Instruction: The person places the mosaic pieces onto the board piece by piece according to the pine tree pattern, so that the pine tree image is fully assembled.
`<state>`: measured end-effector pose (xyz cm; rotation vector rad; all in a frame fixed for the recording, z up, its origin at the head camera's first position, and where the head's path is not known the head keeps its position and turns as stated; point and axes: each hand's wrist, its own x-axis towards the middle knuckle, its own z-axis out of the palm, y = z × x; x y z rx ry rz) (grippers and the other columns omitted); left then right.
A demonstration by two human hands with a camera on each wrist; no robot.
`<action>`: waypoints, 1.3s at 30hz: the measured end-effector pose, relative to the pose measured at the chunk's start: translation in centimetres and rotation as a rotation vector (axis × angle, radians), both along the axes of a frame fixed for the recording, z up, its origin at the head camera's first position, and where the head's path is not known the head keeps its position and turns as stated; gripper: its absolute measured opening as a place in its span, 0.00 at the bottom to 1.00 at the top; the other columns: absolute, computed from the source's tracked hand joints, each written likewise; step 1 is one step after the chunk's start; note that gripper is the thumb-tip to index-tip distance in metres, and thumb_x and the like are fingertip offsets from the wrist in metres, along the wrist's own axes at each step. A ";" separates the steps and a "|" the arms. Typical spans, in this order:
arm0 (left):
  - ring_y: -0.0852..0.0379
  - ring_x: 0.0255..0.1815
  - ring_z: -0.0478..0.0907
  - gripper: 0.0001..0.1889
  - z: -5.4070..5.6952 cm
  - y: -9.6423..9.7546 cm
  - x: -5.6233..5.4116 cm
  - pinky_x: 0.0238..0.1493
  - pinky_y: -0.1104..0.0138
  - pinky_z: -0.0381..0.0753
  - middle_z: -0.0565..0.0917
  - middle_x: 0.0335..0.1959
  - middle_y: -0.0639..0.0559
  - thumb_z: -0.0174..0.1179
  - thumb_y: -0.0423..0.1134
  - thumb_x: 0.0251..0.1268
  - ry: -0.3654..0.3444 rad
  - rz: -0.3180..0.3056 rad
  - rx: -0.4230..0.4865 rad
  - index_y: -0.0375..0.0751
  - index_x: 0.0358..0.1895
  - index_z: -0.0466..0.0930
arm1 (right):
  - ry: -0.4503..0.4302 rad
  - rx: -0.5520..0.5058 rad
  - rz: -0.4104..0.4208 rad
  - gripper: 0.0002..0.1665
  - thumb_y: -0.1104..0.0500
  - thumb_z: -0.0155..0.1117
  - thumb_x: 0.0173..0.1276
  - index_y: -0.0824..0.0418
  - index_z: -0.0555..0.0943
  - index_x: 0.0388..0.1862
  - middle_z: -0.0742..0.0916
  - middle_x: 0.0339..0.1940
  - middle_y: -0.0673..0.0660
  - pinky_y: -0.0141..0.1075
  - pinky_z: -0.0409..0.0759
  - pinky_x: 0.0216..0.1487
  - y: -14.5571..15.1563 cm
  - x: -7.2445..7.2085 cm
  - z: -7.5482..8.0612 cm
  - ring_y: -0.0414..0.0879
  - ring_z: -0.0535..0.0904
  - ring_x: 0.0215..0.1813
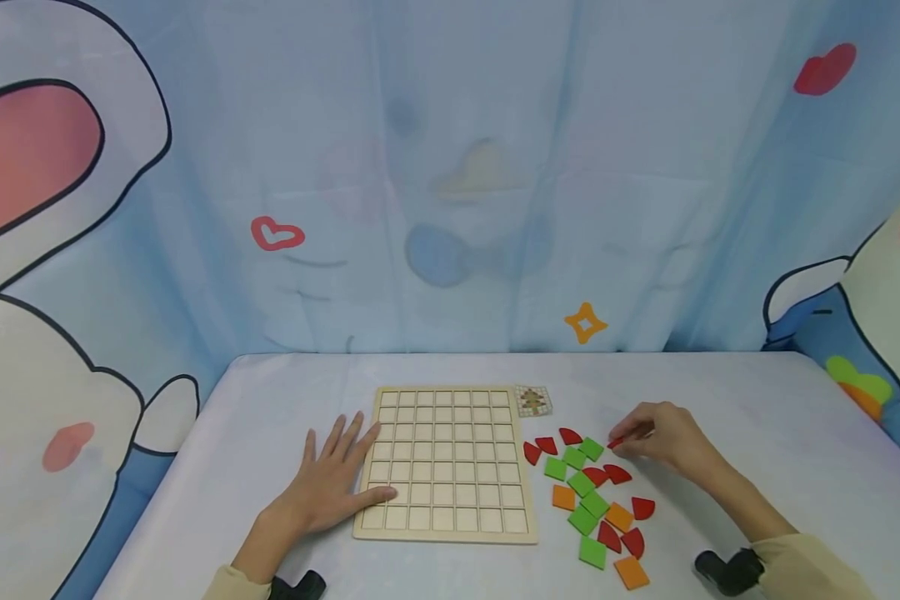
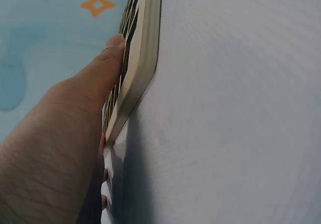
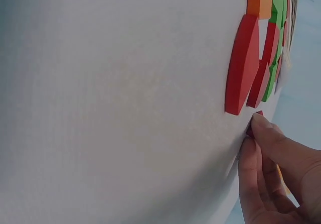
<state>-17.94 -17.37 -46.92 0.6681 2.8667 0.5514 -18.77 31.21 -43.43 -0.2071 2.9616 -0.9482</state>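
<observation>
A wooden grid board lies flat on the white table, its square cells bare. My left hand rests spread over the board's left edge, thumb on the lower left cells; the left wrist view shows that thumb against the board's rim. To the right of the board, my right hand pinches a small red piece between thumb and fingertips, close to the tabletop. Most of that piece is hidden by the fingers. Loose red quarter-round pieces, green squares and orange squares lie scattered between board and hand.
A small pattern card with a tree-like picture lies at the board's upper right corner. Behind the table hangs a blue cartoon-printed curtain.
</observation>
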 end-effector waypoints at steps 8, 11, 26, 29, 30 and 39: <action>0.36 0.86 0.34 0.51 -0.1 -0.2 -0.1 0.75 0.28 0.27 0.44 0.87 0.41 0.54 0.72 0.71 -0.006 0.007 0.004 0.47 0.87 0.49 | -0.077 -0.087 -0.041 0.10 0.69 0.77 0.63 0.69 0.90 0.43 0.91 0.35 0.57 0.29 0.84 0.37 0.2 -0.2 -0.6 0.48 0.85 0.37; 0.36 0.86 0.35 0.51 -0.2 -0.3 -0.2 0.75 0.28 0.28 0.44 0.87 0.40 0.54 0.72 0.71 0.001 0.012 0.002 0.47 0.86 0.49 | -0.067 -0.072 -0.043 0.09 0.67 0.78 0.63 0.67 0.91 0.42 0.91 0.35 0.56 0.29 0.84 0.37 0.1 -0.3 -0.5 0.48 0.85 0.38; 0.36 0.86 0.35 0.50 -0.3 -0.4 -0.2 0.74 0.27 0.28 0.45 0.87 0.41 0.54 0.71 0.72 -0.013 0.010 0.024 0.48 0.86 0.50 | 0.156 -0.096 0.316 0.07 0.71 0.77 0.62 0.66 0.92 0.39 0.91 0.35 0.52 0.30 0.86 0.41 -6.0 -3.6 1.8 0.44 0.85 0.37; 0.35 0.86 0.35 0.50 -0.3 -0.2 0.0 0.74 0.27 0.28 0.45 0.87 0.40 0.55 0.71 0.71 -0.009 0.002 0.040 0.47 0.86 0.51 | 0.160 -0.120 0.403 0.06 0.70 0.76 0.63 0.65 0.92 0.39 0.91 0.36 0.51 0.31 0.86 0.41 -8.2 -4.6 1.9 0.43 0.85 0.38; 0.35 0.86 0.36 0.50 -0.4 -0.2 0.0 0.74 0.27 0.28 0.46 0.87 0.39 0.55 0.71 0.71 -0.008 0.002 0.045 0.47 0.86 0.51 | 0.160 -0.124 0.427 0.06 0.70 0.76 0.64 0.65 0.92 0.39 0.90 0.36 0.51 0.32 0.86 0.41 -8.9 -5.0 2.0 0.43 0.85 0.38; 0.35 0.86 0.35 0.50 -0.1 -0.1 0.2 0.75 0.28 0.28 0.45 0.87 0.40 0.56 0.70 0.71 -0.003 0.005 0.033 0.47 0.86 0.50 | 0.073 -0.093 0.591 0.06 0.73 0.74 0.64 0.67 0.91 0.39 0.91 0.38 0.54 0.34 0.87 0.44 -15.0 -8.5 2.8 0.44 0.88 0.40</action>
